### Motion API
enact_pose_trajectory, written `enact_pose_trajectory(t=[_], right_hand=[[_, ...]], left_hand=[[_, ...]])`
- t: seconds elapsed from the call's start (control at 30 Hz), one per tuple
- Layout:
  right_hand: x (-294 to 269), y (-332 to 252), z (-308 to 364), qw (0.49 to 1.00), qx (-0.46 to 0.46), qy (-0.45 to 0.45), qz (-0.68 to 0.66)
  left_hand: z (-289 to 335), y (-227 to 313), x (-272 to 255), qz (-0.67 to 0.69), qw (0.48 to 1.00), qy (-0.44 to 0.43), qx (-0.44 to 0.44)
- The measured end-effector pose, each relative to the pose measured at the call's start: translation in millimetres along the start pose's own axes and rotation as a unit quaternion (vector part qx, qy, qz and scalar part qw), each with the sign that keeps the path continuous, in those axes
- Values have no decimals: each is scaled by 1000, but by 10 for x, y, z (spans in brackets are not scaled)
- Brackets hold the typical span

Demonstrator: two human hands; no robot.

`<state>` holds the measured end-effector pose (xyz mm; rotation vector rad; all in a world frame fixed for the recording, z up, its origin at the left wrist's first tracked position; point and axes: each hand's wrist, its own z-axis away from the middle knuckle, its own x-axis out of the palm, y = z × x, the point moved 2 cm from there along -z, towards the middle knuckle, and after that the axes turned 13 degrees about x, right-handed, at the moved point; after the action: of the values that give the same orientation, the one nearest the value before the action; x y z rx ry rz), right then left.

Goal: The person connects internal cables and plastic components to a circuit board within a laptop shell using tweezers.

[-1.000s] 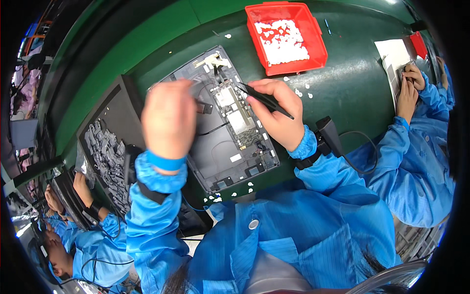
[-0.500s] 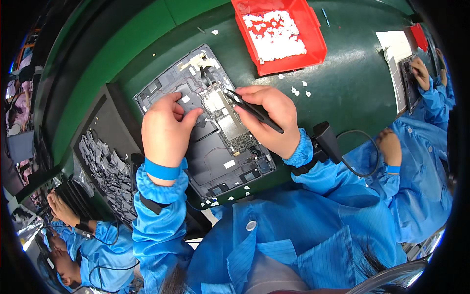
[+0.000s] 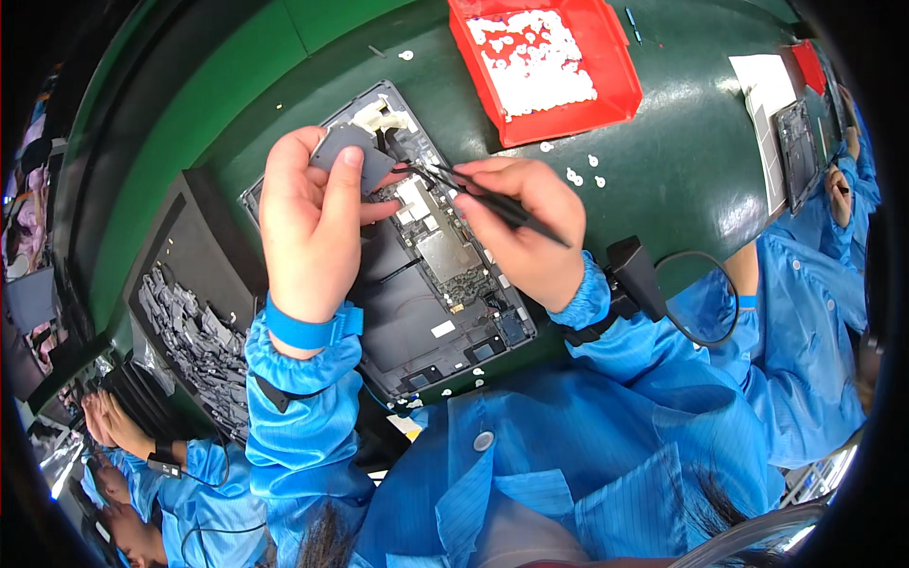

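My left hand [image 3: 308, 232] pinches a flat grey plate [image 3: 375, 165] between thumb and fingers, tilted up over the far left part of an opened device housing [image 3: 388, 327]. In my right hand [image 3: 535, 227] is a pair of black tweezers [image 3: 519, 214], its tips pointing left, close to the plate's right edge. Whether the tips touch the plate or a thin dark piece beside it, I cannot tell. Below them a circuit board with a silver shield [image 3: 449, 254] lies along the housing's right half. A cream-coloured tape piece [image 3: 379, 115] sits at its far end.
A red bin [image 3: 620, 95] of small white tabbed discs stands at the far side, with loose discs [image 3: 574, 177] near it. To the left, a black tray [image 3: 194, 218] holds many dark pieces [image 3: 189, 317]. Co-workers sit on both sides; a camera with a cable [image 3: 632, 275] is by my right forearm.
My left hand has lifted the grey plate up from the housing and tilted it. The housing has shifted slightly left. My right hand stays near the same spot with the tweezers.
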<state>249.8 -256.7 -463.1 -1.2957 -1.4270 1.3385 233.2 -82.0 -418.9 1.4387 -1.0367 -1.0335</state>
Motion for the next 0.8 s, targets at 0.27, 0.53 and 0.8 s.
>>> enact_pose_trajectory(t=[0.27, 0.53, 0.8], right_hand=[[-65, -83, 2, 928, 216, -14, -302], [-108, -93, 12, 934, 224, -26, -279], [-104, -90, 4, 937, 199, -22, -287]], left_hand=[[26, -60, 95, 28, 999, 14, -17], [31, -65, 100, 46, 999, 24, -11], [19, -32, 92, 30, 999, 21, -11]])
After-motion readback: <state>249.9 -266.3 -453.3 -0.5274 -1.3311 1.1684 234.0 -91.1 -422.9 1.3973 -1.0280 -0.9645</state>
